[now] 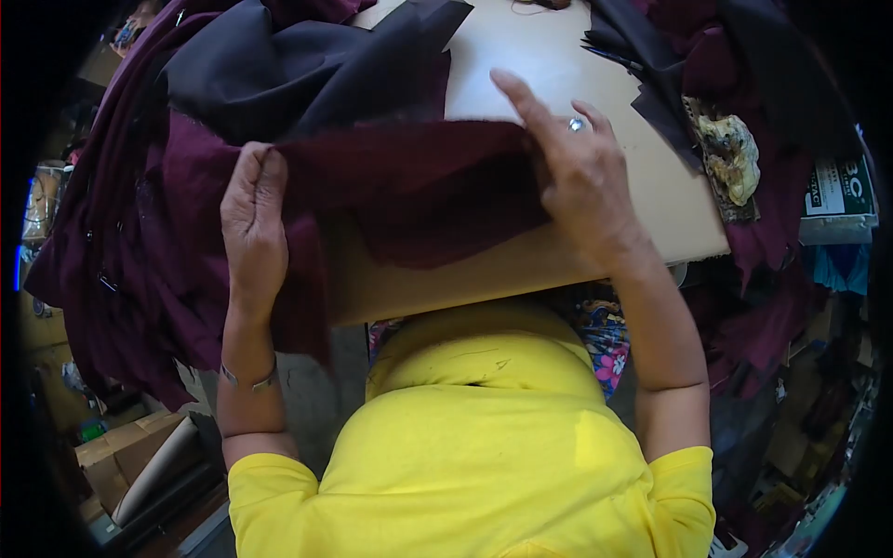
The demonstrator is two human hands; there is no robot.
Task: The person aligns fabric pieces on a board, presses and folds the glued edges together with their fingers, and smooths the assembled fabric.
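1. Pinching the maroon cloth (409, 172) at its left end, the left grip (253, 209) is closed, thumb and fingers pressed together on the fabric.
2. Right grip (586, 172): at the cloth's right end, index finger extended away from the fabric. The thumb side is obscured by cloth and shadow; cannot tell how firmly, or with which fingers, it has hold.
3. Maroon cloth: spans the gap between the 2 hands, over the near part of the counter (400, 290). Upper edge nearly straight; a darker fold hangs below it, and a length drops past the counter's near edge beneath the left hand.
4. Worn items: 1 ring (577, 124) with a pale stone on the right hand; 1 bracelet (249, 379) at the left wrist; yellow shirt (465, 446).
5. Beyond the cloth: dark grey fabric (279, 74) lies crumpled on the counter. To the left, a maroon fabric heap (153, 270) hangs over the side.
6. Right side of counter: a slim dark object (612, 59), type not determinable, near more dark fabric; further right, a crumpled yellowish-white lump (730, 158).
7. Outer surroundings: green-and-white box (842, 186) at far right; cardboard box (130, 456) at lower left.
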